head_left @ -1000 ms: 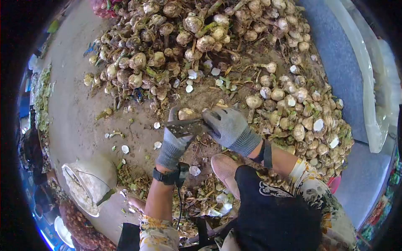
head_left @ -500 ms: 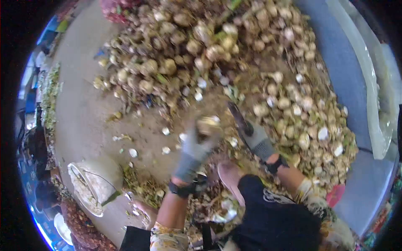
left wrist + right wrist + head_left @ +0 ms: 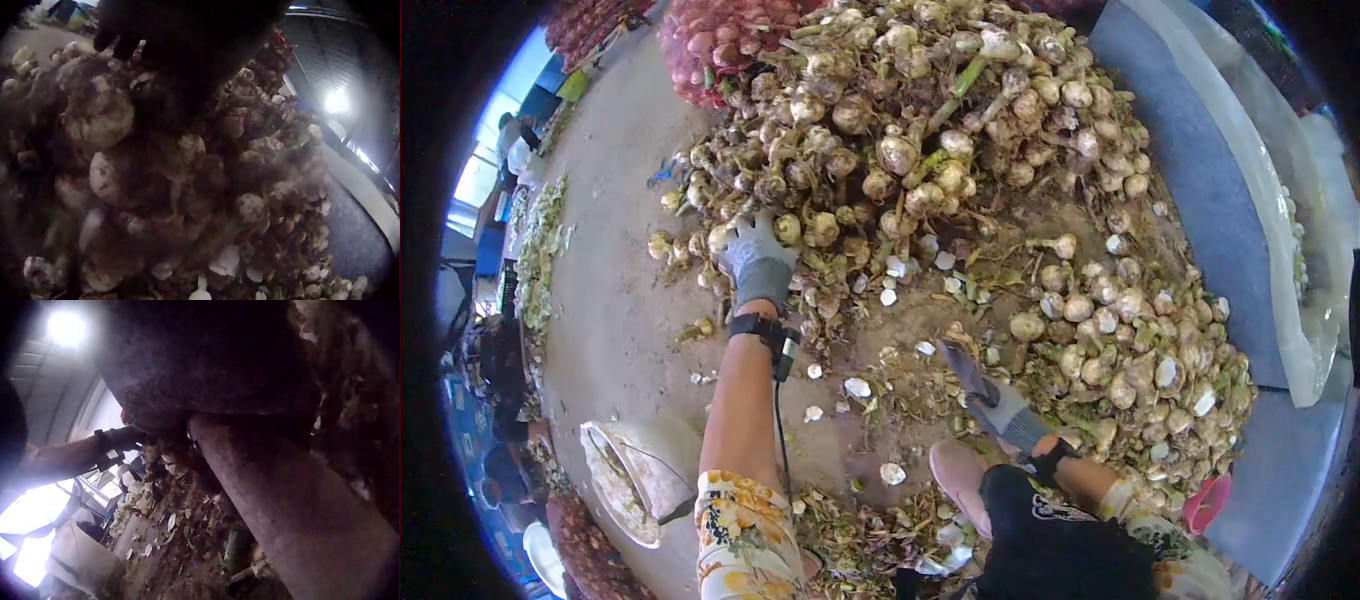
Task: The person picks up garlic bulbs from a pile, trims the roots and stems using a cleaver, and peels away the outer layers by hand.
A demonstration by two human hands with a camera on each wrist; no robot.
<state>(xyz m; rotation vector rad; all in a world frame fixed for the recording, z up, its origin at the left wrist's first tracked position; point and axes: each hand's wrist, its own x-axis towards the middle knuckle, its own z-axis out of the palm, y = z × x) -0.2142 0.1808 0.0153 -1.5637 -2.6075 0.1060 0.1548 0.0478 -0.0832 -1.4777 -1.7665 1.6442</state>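
At the left edge of the large heap of dirty bulbs (image 3: 897, 155), my gloved left hand (image 3: 760, 262) reaches down, its fingers spread over bulbs beside a pale one (image 3: 787, 229). In the left wrist view that hand (image 3: 181, 44) is a dark shape above the bulbs, its fingertips pointing down. My gloved right hand (image 3: 1006, 412) grips a dark, broad-bladed knife (image 3: 966, 368) over the floor, beside the smaller pile of trimmed bulbs (image 3: 1122, 390). Close to the lens, the right wrist view is too dark to show how its fingers lie.
A white container (image 3: 662, 470) lies tipped at the lower left. Red net sacks (image 3: 700, 45) stand behind the heap. White slices and dry scraps (image 3: 880, 530) litter the floor near a pink shoe (image 3: 958, 485). Blue sheeting (image 3: 1200, 190) borders the right side.
My left hand has moved from the middle, where it held a bulb, out to the heap; that bulb is no longer in it. My right hand has moved right and down, keeping the knife.
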